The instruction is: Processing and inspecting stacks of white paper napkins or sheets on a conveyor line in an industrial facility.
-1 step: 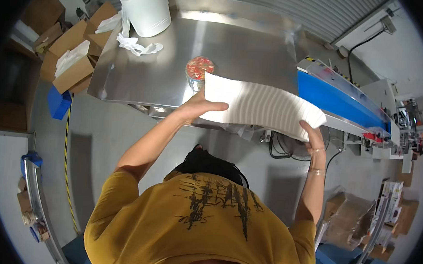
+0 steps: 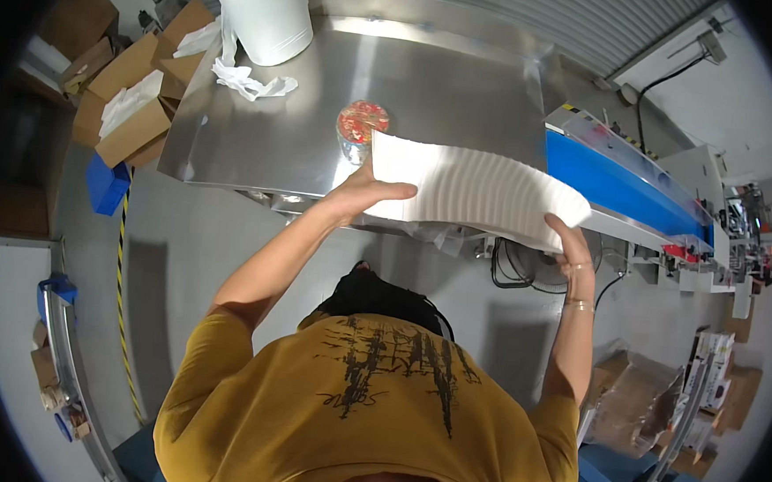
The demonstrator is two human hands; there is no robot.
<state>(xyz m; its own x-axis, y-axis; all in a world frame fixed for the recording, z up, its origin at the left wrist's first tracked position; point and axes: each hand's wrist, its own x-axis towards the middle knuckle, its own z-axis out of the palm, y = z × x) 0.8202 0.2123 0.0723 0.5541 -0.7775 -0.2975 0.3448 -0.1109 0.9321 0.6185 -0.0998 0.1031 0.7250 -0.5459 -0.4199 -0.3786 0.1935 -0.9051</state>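
Note:
Between my two hands is a long, white, slightly curved stack with close ridges, which looks like nested paper cups or bowls (image 2: 478, 186). My left hand (image 2: 358, 192) grips its left end, thumb lying across the smooth white face. At the other end my right hand (image 2: 570, 243) holds the lower right corner, with its thumb on the face and most fingers hidden. The stack is held over the front edge of a steel table (image 2: 268, 145). Just behind its left end stands a round stack with a red patterned top (image 2: 363, 120), partly covered by the white one.
A large white paper roll (image 2: 265, 17) and a crumpled paper strip (image 2: 252, 83) are at the table's far left. Open cardboard boxes (image 2: 136, 133) stand beyond the left edge. To the right runs a blue conveyor belt (image 2: 615, 186) under a clear cover, with cables below.
The white stack and my right hand have shifted very slightly up and left. Both hands keep their hold.

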